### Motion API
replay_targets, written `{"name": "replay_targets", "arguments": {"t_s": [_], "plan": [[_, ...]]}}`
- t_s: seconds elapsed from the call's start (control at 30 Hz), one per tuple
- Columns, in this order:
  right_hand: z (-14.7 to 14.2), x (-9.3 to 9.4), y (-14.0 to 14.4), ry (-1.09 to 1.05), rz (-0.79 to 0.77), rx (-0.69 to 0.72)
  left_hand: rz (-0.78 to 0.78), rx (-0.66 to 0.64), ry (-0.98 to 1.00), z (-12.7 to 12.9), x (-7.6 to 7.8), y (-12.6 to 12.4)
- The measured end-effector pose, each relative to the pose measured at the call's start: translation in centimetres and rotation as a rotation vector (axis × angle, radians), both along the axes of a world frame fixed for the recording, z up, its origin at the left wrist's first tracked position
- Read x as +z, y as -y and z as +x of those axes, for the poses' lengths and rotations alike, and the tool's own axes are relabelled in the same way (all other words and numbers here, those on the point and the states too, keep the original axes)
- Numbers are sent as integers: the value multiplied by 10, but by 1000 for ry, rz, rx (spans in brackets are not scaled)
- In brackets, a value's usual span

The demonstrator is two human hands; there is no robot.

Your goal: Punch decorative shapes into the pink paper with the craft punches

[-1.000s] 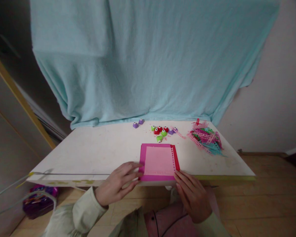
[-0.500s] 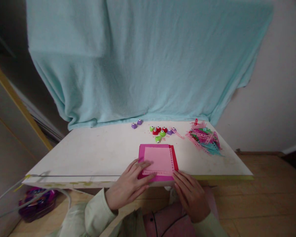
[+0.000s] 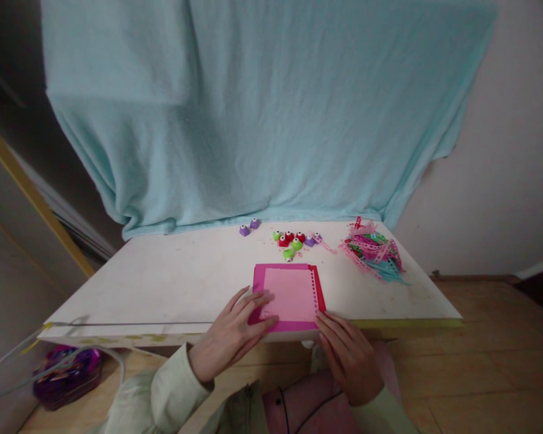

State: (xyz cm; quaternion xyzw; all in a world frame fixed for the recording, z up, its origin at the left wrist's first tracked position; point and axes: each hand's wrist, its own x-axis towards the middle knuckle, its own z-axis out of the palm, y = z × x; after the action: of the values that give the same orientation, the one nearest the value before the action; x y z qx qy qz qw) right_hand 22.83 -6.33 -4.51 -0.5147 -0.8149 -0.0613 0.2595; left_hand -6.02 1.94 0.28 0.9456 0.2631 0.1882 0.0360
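A light pink paper sheet lies on a magenta sheet, with a red sheet showing at the right. Small punched holes run down the light pink sheet's right side. My left hand rests with its fingers apart on the left part of the papers. My right hand grips the lower right corner, its fingers close together on top and the thumb side below the table edge. The papers' lower edge reaches the front of the white table.
Several small red, green and purple craft punches stand behind the papers, with two purple punches further left. A heap of punched paper strips lies at the right. A blue cloth hangs behind, and a cable runs along the front edge.
The row of holes along the light pink sheet's bottom edge no longer shows. My left hand has shifted slightly left. My right hand stays at the lower right corner.
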Motion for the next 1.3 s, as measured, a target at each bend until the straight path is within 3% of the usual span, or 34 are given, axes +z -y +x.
{"name": "replay_targets", "arguments": {"t_s": [0.3, 0.43, 0.57, 0.67, 1.0, 1.3], "plan": [[-7, 9, -2, -13, 36, -43, 62, 14, -25, -31, -14, -1], [-34, 22, -7, -15, 79, -31, 70, 22, -19, -32, -16, 0], [-65, 34, -16, 17, 4, 80, 58, 28, -50, -31, -13, 1], [-73, 35, -21, 18, -18, 118, 43, 36, -46, -31, -11, 1], [-19, 15, -14, 154, 7, 121, 15, 35, -31, -32, -18, 3], [2, 6, -5, 144, 60, 84, -50, -65, -31, -31, -17, -2]]}}
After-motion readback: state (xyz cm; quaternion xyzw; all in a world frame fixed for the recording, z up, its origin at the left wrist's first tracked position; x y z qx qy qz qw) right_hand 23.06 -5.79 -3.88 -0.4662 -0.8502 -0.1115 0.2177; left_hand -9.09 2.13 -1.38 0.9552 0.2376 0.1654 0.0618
